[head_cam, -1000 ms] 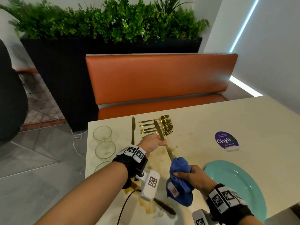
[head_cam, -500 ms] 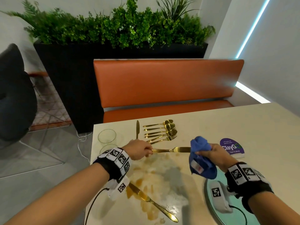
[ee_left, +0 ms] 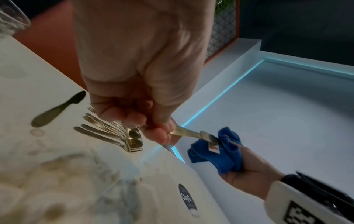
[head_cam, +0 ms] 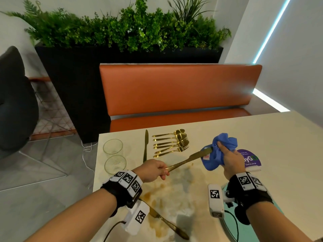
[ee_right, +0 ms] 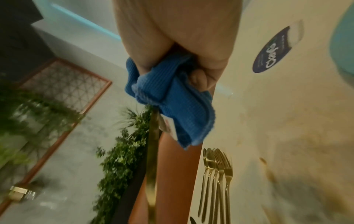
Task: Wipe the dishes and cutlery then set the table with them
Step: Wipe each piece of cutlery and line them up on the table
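Observation:
My left hand [head_cam: 153,170] grips the handle of a gold knife [head_cam: 189,158] held above the table [head_cam: 288,145], its blade pointing right. My right hand [head_cam: 230,159] holds a bunched blue cloth [head_cam: 218,154] closed around the blade tip. The left wrist view shows the knife [ee_left: 193,134] running from my fingers [ee_left: 153,133] into the cloth [ee_left: 222,151]. From the right wrist the cloth [ee_right: 172,97] wraps the blade [ee_right: 153,151]. Gold spoons and forks [head_cam: 172,143] lie grouped at the table's far side, a dark knife [head_cam: 145,145] beside them. Another gold knife [head_cam: 167,222] lies near me on a brown stain.
Two clear glasses [head_cam: 113,154] stand near the table's left edge. A teal plate [head_cam: 248,231] sits at the near right under my right wrist. A purple round sticker [head_cam: 251,158] lies behind the cloth. An orange bench [head_cam: 174,91] and a planter are beyond the table.
The knife swung from pointing away to lying sideways toward the right. My right hand with the cloth rose and moved right along the blade to its tip.

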Tool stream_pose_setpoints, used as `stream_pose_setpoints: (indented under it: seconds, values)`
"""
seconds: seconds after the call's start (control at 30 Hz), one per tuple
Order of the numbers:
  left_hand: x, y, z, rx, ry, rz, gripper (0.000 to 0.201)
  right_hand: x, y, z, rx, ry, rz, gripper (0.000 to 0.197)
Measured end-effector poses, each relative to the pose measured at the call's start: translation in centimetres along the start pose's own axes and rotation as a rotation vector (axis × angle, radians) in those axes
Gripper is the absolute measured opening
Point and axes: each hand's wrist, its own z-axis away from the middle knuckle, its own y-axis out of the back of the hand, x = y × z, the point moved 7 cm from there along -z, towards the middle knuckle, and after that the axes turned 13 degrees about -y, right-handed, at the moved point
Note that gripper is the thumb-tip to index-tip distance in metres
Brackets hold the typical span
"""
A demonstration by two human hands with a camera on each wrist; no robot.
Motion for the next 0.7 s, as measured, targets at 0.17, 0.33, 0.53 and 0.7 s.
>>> stream_pose_setpoints:
  seconds: [0.17,0.33,0.53,0.7]
  values:
    - [0.3,0.2,-0.3,0.094,0.033,0.104,0.022,2.1,-2.6,0.9,-0.187,-0.149,0.031,0.018]
    - [2.6,-3.1,-1.3,0.088,0.009,0.243,0.018,4.1,-6.5,2.7,-0.230,-0.148,0.123,0.024]
    - [2.7,-3.8,-1.1,0.128,0.048,0.366,0.023,5.6,-7.4,4.6,-0.344,-0.091,0.262,0.009]
    - [1.4,-4.6,-0.5,0.131,0.223,0.485,0.010,4.8,-6.4,3.5,-0.248,-0.046,0.240,0.015]
